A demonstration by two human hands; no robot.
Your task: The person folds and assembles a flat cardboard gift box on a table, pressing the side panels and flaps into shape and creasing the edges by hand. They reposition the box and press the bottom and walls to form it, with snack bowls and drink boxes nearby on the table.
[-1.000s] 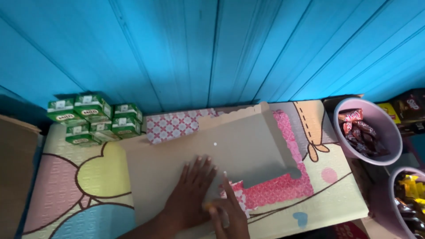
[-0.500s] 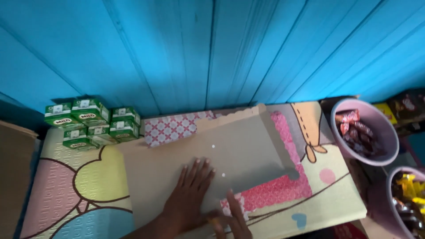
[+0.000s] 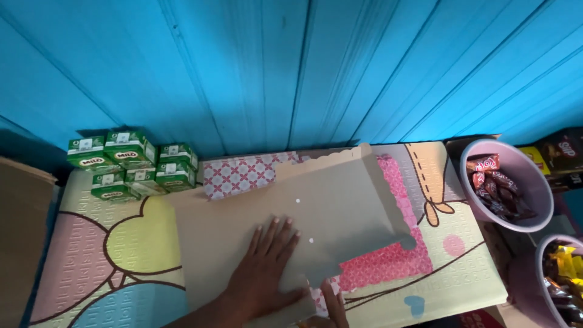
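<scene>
- The flat cardboard sheet (image 3: 316, 212) lies on the pastel mat (image 3: 121, 255). It looks light, thin and bendy; its edges seem best to grab.
- The left hand (image 3: 264, 267) presses flat on it, fingers spread wide.
- Only the right hand (image 3: 333, 304) tip shows; I cannot tell its grip.
- Small green cartons (image 3: 130, 164) sit stacked by the blue wall (image 3: 291, 67).
- Pink bowls (image 3: 534, 182) hold shiny brown and red wrappers.
</scene>
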